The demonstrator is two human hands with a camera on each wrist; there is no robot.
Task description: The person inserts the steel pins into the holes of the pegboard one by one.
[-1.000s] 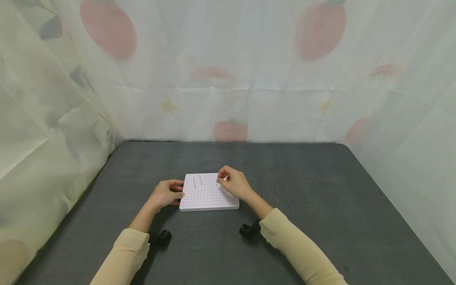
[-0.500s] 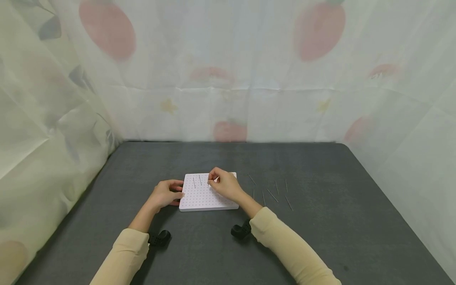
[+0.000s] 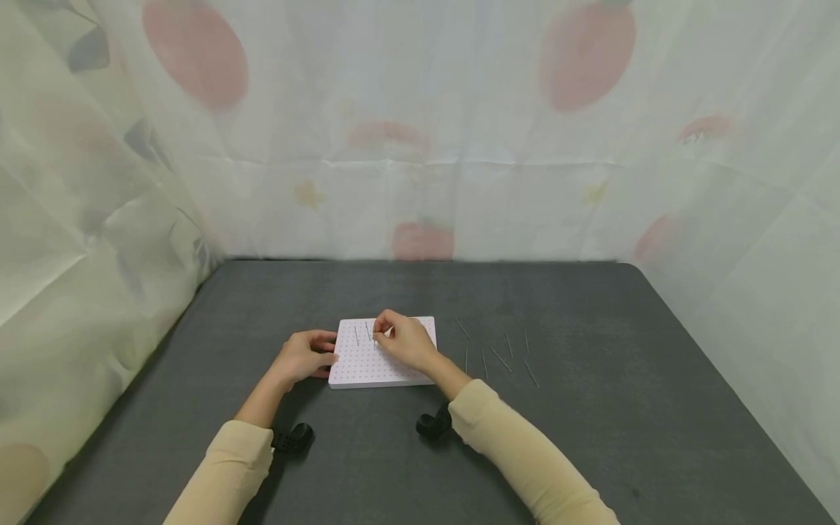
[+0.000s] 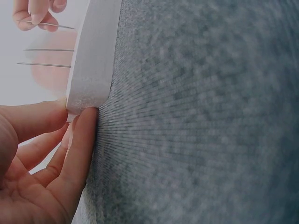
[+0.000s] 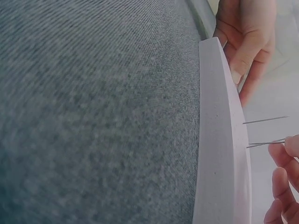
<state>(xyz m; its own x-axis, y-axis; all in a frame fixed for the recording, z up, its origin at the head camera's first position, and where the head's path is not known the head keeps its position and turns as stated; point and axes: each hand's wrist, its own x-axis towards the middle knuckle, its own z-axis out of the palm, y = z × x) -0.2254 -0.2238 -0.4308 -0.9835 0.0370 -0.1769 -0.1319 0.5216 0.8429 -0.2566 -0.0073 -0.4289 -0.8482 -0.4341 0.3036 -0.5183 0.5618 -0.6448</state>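
A white pegboard (image 3: 370,370) with rows of small holes lies on the dark table. My left hand (image 3: 305,356) grips its left edge; in the left wrist view the thumb (image 4: 39,119) lies on the upper face and the fingers are against the side. Two thin metal pins (image 4: 49,49) stand upright in the board near its far left. Just right of them, my right hand (image 3: 405,343) pinches another metal pin (image 4: 60,26) between thumb and fingertips. That pin's lower end meets the board's surface or is very near it; whether it sits in a hole cannot be told.
Several loose metal pins (image 3: 502,359) lie scattered on the grey table (image 3: 590,423) to the right of the board. A printed curtain (image 3: 499,211) hangs behind the table and along both sides.
My right hand has moved left across the board with its pin, coming close to the two standing pins. The left hand has stayed at the board's edge.
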